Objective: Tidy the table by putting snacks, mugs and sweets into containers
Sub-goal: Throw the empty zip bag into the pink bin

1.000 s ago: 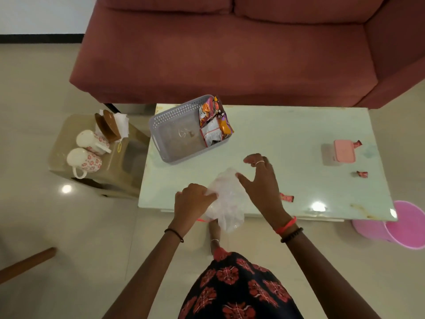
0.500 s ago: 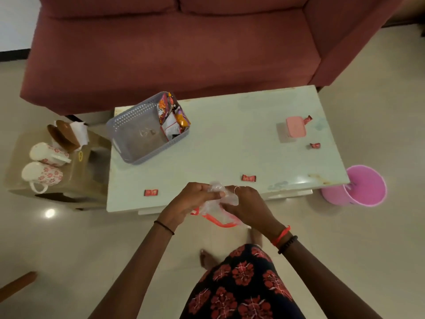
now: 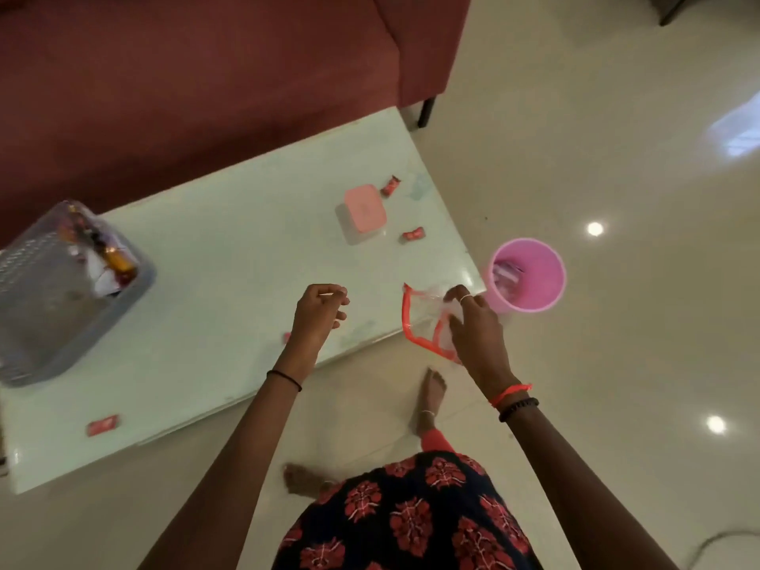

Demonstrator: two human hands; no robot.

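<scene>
Disposal seems our step: right hand (image 3: 477, 335) grips the clear bag (image 3: 423, 318) beside the pink bin (image 3: 538, 261), left hand (image 3: 318, 314) loosely curled, empty. Next we must drop it inside.

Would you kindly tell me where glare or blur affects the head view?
Head view: lamp glare spots on the floor; the grey basket at the left edge is blurred and stretched; the pink bucket and right hand look fairly sharp.

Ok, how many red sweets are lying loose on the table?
4 sweets: one just beyond the pink box, one right of it, one near the table's front left edge, one half hidden behind the left hand. Others may hide under the bag.
</scene>
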